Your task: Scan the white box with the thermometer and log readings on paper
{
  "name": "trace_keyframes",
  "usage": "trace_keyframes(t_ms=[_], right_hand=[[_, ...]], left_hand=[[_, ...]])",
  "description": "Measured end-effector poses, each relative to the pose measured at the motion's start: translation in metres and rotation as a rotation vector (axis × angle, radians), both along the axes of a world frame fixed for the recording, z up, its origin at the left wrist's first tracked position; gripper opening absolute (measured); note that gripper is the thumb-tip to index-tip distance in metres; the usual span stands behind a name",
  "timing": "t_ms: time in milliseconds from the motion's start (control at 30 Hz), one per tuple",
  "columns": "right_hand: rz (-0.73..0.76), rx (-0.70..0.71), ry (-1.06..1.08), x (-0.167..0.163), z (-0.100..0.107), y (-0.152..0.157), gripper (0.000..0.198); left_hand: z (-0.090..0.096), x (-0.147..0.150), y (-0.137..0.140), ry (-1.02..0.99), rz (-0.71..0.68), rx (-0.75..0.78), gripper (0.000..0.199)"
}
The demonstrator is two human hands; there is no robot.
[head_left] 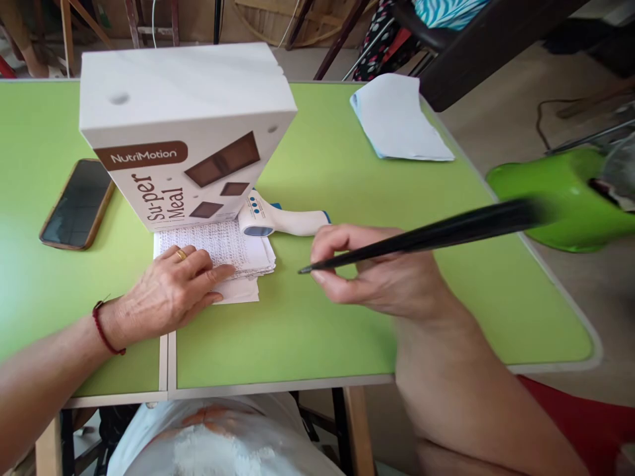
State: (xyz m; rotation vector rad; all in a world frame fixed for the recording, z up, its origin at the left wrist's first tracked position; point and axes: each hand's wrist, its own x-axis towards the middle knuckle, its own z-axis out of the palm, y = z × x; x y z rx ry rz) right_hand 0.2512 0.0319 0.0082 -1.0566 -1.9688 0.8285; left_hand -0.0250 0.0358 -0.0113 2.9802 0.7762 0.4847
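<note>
My right hand (pixel 391 274) pinches a long black pen (pixel 461 221) and holds it off the papers, to their right. The pen's tip points left; its far end is blurred. My left hand (pixel 173 287) lies flat on a small stack of papers (pixel 213 244) covered in dense handwriting, fingers stretched over the near part. Behind the papers stands a white NutriMotion box (pixel 198 86), upright and tilted in view, its lower edge at the sheets' far side. A white and blue handheld thermometer (pixel 292 221) lies beside the stack, its head near the box.
On the green table (pixel 317 337), a phone (pixel 77 205) lies left of the box. Folded white paper (pixel 399 119) rests near the far right edge. A bright green bin (pixel 550 198) stands beyond the right edge. A seam runs across the tabletop near my left hand.
</note>
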Motion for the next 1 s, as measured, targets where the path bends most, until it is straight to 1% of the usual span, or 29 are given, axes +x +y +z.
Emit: trace_keyframes(t_ms=[67,100,133,167,267,367,533,600,733,1000], right_hand=[[-0.14,-0.058,0.268,-0.011,-0.012,-0.001,0.013],[-0.166,-0.096,0.365,-0.018,-0.018,-0.002,0.011],[-0.179,-0.136,0.423,-0.024,-0.024,-0.003,0.009],[-0.192,-0.171,0.433,-0.03,-0.029,-0.004,0.009],[-0.259,-0.186,0.339,-0.043,-0.039,-0.005,0.009],[-0.284,-0.133,0.261,-0.047,-0.043,-0.004,0.007],[-0.211,0.002,0.162,-0.049,-0.049,-0.003,0.012],[-0.177,0.033,0.13,-0.05,-0.05,-0.003,0.012],[-0.136,0.049,0.081,-0.049,-0.05,-0.003,0.012],[-0.116,0.076,0.028,-0.048,-0.048,-0.003,0.012]], left_hand=[[-0.002,0.002,-0.003,0.056,0.003,-0.02,0.043],[-0.003,0.003,-0.004,0.087,0.011,-0.031,0.043],[-0.004,0.005,-0.005,0.119,0.022,-0.04,0.042],[-0.003,0.006,-0.006,0.15,0.034,-0.047,0.04],[-0.002,0.009,-0.008,0.217,0.07,-0.061,0.038],[0.0,0.012,-0.01,0.239,0.088,-0.063,0.04],[-0.001,0.013,-0.011,0.244,0.106,-0.048,0.039],[-0.001,0.014,-0.011,0.247,0.106,-0.054,0.04],[-0.001,0.013,-0.012,0.239,0.106,-0.054,0.039],[0.0,0.012,-0.012,0.229,0.101,-0.06,0.038]])
